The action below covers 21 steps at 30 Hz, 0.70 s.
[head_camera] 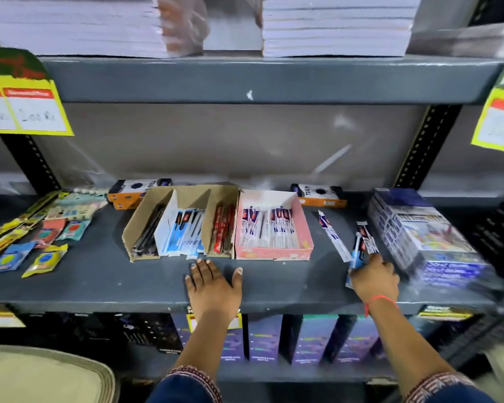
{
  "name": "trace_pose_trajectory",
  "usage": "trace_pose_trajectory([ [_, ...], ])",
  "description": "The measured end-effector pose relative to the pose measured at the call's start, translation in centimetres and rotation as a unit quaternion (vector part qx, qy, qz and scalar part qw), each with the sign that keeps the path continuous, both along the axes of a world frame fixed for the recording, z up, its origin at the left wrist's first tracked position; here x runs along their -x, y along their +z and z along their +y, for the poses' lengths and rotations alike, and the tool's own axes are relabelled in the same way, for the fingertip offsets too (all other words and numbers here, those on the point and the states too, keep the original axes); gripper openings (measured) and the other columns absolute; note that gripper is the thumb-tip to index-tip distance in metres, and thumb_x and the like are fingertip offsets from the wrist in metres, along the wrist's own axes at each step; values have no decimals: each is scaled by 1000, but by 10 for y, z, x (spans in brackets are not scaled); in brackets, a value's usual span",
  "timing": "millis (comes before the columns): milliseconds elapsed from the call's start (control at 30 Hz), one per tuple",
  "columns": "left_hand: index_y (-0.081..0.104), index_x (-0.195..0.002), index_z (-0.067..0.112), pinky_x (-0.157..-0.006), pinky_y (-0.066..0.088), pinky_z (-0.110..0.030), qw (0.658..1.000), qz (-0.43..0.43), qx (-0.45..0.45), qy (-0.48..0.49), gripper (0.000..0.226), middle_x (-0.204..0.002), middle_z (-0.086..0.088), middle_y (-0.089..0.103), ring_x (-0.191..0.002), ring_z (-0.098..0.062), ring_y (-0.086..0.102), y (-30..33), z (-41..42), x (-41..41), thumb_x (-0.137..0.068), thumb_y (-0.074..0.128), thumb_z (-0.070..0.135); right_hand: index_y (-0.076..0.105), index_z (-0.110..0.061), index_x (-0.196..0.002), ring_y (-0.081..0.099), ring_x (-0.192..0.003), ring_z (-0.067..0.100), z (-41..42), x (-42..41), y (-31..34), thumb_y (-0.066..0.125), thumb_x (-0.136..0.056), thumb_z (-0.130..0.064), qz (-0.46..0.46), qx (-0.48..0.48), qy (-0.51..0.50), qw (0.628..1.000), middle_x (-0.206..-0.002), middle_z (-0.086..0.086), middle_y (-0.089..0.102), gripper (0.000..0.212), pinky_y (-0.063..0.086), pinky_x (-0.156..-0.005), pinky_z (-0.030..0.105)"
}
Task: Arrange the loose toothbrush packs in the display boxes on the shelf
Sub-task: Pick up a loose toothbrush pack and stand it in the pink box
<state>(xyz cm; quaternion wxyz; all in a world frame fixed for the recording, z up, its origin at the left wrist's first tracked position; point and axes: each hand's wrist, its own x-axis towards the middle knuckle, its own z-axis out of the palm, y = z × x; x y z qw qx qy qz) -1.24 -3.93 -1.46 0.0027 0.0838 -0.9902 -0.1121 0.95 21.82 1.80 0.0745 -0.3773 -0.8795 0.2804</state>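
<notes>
A brown cardboard display box with three slots stands on the grey shelf, holding black, blue and red toothbrush packs. Beside it on the right, a pink display box holds white-and-blue packs. My left hand rests flat on the shelf just in front of the brown box, fingers spread, holding nothing. My right hand grips loose toothbrush packs to the right of the pink box. One more loose pack lies on the shelf between them.
Small sachets and flat packs are scattered at the shelf's left. Orange-black boxes sit behind the display boxes. A blue wrapped carton stands at the right. Yellow price tags hang above. Purple boxes fill the shelf below.
</notes>
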Motion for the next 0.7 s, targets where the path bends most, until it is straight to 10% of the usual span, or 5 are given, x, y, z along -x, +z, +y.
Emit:
trace_pose_trajectory([
  [700, 6, -145, 3, -113, 0, -40, 999, 44, 6, 17, 77, -154, -15, 10, -141, -27, 4, -9, 0, 1, -91, 14, 58, 45, 7, -122, 55, -115, 43, 23, 47, 10, 55, -81, 7, -56, 65, 55, 995, -125, 31, 55, 42, 46, -95, 43],
])
